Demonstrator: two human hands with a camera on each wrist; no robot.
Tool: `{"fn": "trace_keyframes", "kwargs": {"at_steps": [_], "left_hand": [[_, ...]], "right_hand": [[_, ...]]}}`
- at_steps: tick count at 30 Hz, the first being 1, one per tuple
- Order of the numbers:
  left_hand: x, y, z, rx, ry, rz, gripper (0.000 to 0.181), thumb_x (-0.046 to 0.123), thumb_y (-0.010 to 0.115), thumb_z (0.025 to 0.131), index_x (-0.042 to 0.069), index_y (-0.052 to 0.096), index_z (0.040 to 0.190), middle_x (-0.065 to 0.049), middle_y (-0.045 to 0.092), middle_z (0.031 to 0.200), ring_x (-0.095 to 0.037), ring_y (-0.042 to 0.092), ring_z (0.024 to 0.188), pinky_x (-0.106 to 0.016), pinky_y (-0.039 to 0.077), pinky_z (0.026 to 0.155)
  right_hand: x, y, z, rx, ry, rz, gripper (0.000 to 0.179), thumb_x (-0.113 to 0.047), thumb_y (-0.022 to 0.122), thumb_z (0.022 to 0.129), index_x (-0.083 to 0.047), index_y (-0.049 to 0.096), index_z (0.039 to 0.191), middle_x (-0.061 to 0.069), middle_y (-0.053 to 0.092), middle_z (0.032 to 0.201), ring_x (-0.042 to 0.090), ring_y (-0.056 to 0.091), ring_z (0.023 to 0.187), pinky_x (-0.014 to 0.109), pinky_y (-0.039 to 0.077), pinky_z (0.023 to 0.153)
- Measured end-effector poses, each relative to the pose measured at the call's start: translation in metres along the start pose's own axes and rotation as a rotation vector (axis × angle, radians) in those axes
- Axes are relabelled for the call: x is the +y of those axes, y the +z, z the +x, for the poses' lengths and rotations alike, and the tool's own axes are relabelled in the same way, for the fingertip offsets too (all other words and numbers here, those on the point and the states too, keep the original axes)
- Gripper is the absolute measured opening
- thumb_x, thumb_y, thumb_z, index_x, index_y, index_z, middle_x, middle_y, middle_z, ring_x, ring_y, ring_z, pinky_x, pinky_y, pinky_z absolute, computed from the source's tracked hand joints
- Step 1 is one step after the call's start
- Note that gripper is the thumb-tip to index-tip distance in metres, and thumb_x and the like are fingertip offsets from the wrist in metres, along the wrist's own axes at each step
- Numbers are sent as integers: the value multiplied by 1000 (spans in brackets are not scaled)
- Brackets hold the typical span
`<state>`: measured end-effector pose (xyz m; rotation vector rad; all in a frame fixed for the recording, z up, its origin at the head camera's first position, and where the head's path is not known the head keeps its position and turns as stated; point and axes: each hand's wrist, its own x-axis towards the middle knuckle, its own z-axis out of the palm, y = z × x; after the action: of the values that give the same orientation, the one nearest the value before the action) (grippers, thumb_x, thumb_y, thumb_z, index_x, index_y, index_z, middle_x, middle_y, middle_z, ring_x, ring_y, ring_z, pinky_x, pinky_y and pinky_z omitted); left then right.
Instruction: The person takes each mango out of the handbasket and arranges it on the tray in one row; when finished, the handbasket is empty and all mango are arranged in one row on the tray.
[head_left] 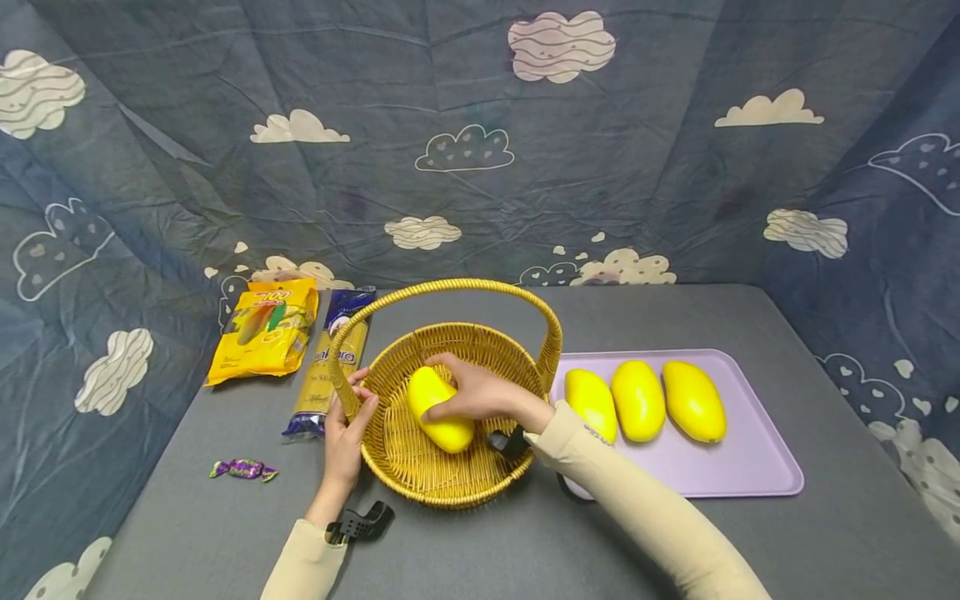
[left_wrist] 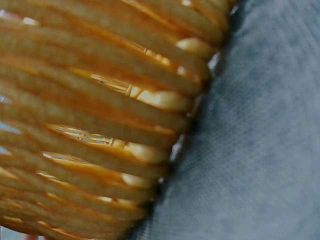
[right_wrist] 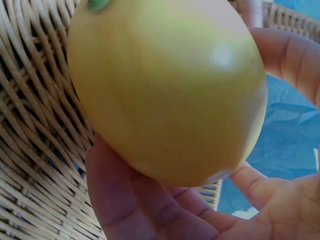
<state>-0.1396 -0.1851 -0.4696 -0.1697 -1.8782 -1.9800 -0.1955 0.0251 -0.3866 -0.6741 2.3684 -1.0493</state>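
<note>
A yellow mango [head_left: 441, 417] is inside the wicker basket [head_left: 420, 490], gripped by my right hand [head_left: 480, 390] with thumb and fingers on its opposite sides. Up close in the right wrist view, the mango [right_wrist: 170, 100] has a bit of green at its upper end, and fingers [right_wrist: 112, 195] curl round it. My left hand [head_left: 347, 442] holds the basket's left side where the arched handle [head_left: 446, 286] meets the rim. Only the basket's woven wall [left_wrist: 90, 115] fills the left wrist view, with barely any of that hand showing.
Right of the basket, three mangoes [head_left: 637, 402] lie on a lilac tray [head_left: 750, 467], partly behind my right sleeve. Leftward are a yellow candy bag [head_left: 266, 329], a pasta packet [head_left: 315, 392] and a purple wrapped candy [head_left: 243, 470]. Cloud-print cloth [head_left: 637, 183] hangs behind the grey table.
</note>
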Motion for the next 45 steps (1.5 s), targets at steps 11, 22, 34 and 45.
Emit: {"fn": "trace_keyframes", "kwargs": {"at_steps": [11, 22, 34, 45], "left_hand": [[3, 0, 1, 12, -27, 19, 25, -5, 51, 94, -14, 50, 117, -26, 48, 125, -22, 36, 123, -25, 23, 102], [29, 7, -3, 2, -31, 58, 19, -7, 49, 94, -22, 47, 106, -33, 41, 131, -28, 33, 127, -25, 20, 104], [27, 7, -4, -2, -10, 53, 16, -8, 49, 94, -22, 47, 101, -32, 41, 132, -30, 32, 128, -26, 19, 104], [25, 8, -4, -10, 13, 14, 19, -9, 49, 93, -24, 44, 104, -34, 41, 129, -27, 35, 125, -25, 24, 101]], "right_hand": [[0, -14, -14, 86, -128, -39, 79, -37, 78, 74, -21, 39, 141, 3, 56, 116, 17, 53, 99, 33, 46, 75], [-4, -20, -39, 231, -266, -46, 80, -38, 79, 73, -25, 39, 142, -1, 53, 118, 13, 51, 102, 34, 48, 76], [-4, -24, -70, 357, -318, 93, 82, -33, 82, 74, -33, 37, 143, 0, 51, 119, 17, 54, 92, 36, 52, 69], [12, -30, -102, 464, -375, 163, 85, -22, 82, 75, -34, 34, 144, 2, 50, 119, 17, 59, 91, 34, 52, 68]]}}
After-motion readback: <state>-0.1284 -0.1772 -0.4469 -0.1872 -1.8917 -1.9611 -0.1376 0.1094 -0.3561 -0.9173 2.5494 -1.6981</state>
